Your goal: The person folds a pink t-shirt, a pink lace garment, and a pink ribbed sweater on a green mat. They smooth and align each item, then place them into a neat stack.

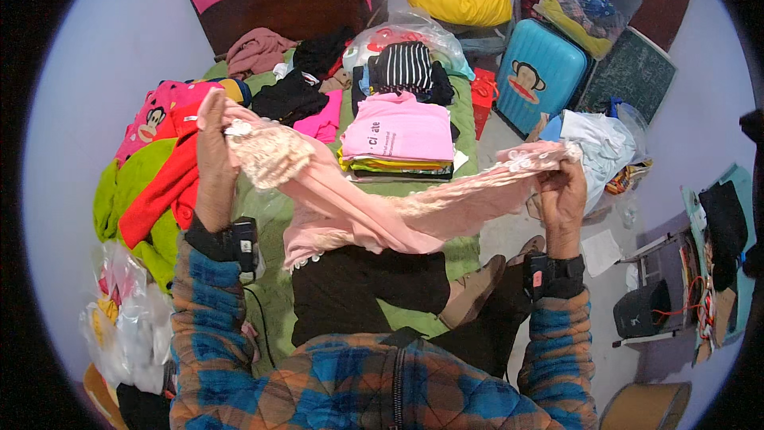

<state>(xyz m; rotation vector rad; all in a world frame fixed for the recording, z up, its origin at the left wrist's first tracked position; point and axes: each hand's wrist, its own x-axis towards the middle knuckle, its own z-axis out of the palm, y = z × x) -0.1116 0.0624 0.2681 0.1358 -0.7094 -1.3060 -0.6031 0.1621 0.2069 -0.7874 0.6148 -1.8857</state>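
Pinching one pink garment (pixel 362 211) by two ends, left hand (pixel 213 155) and right hand (pixel 562 191) stretch it over the right edge of the bed (pixel 270 227); one folded stack (pixel 398 131) beyond, one blue suitcase (pixel 539 72) off far-right corner.

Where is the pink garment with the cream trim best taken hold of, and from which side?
Probably at the two ends of the pink garment, coming from the outer left and right, where the left hand and right hand hold it. The soft cloth sags between them, so a single middle grip would likely let both ends droop.
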